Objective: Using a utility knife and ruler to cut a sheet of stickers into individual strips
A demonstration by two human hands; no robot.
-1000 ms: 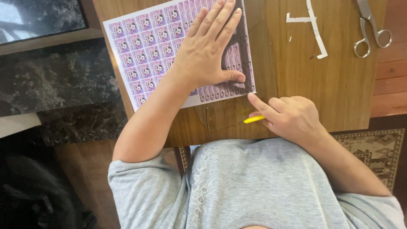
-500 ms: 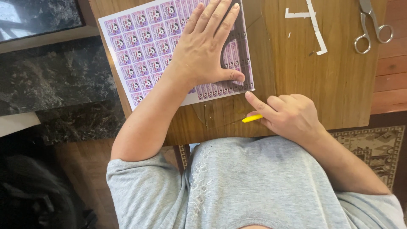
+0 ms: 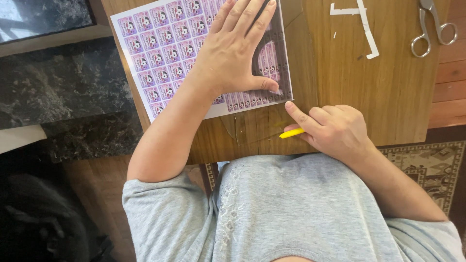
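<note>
A sheet of small purple picture stickers point(image 3: 160, 53) lies on a wooden table point(image 3: 340, 87). My left hand point(image 3: 235, 46) presses flat on the sheet's right part, fingers spread, over a dark clear ruler point(image 3: 280, 58) that lies along the sheet's right edge. My right hand point(image 3: 332, 128) is curled around a yellow tool point(image 3: 291, 133) near the table's front edge. Its index finger points toward the sheet's lower right corner.
Metal scissors point(image 3: 432, 26) lie at the table's far right. White paper strips point(image 3: 364, 24) lie beside them. A dark marbled stone surface point(image 3: 53, 82) is at the left, and a patterned rug point(image 3: 427, 170) lies on the floor at the right.
My right hand has shifted slightly along the sheet's lower right corner with the yellow tool. My left hand has stayed pressed on the sheet.
</note>
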